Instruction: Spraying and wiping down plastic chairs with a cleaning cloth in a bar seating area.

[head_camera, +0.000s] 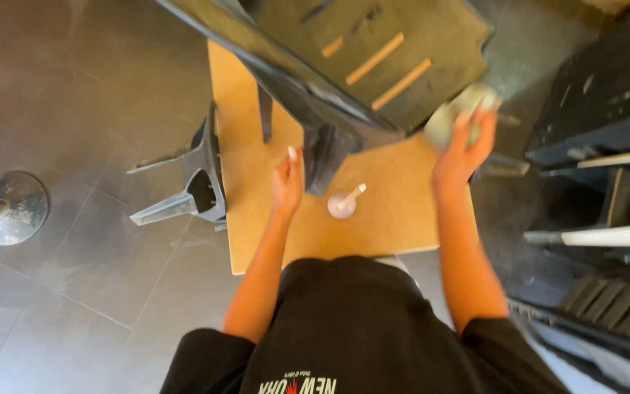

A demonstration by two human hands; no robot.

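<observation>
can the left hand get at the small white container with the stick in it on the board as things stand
Probably yes. The left hand is open and empty beside the dark chair leg, and the small white container stands just to its right on the bare board, with nothing between them. The right hand holds a pale wad.

A tan board point(395, 211) carries a dark chair point(344, 66) and a small cup point(341, 206).
</observation>
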